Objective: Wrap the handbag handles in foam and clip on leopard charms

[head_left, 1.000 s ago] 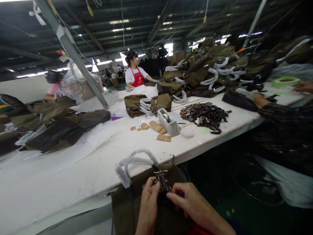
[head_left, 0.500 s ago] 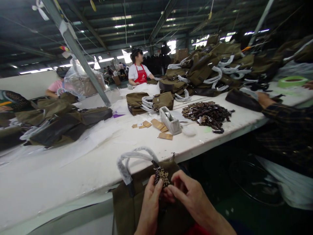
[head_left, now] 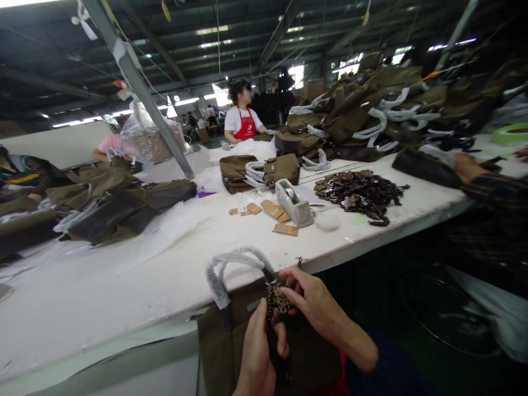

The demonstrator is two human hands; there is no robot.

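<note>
Lower centre: leopard-print charm [head_left: 279, 300] against olive bag [head_left: 231, 346], below wrapped handle [head_left: 231, 263] | left hand [head_left: 259, 357] closed around charm's dark strap | right hand [head_left: 313, 302] pinching charm's top | mid-frame: tape dispenser [head_left: 293, 203], charm pile [head_left: 358, 191] on white table [head_left: 124, 286]
</note>
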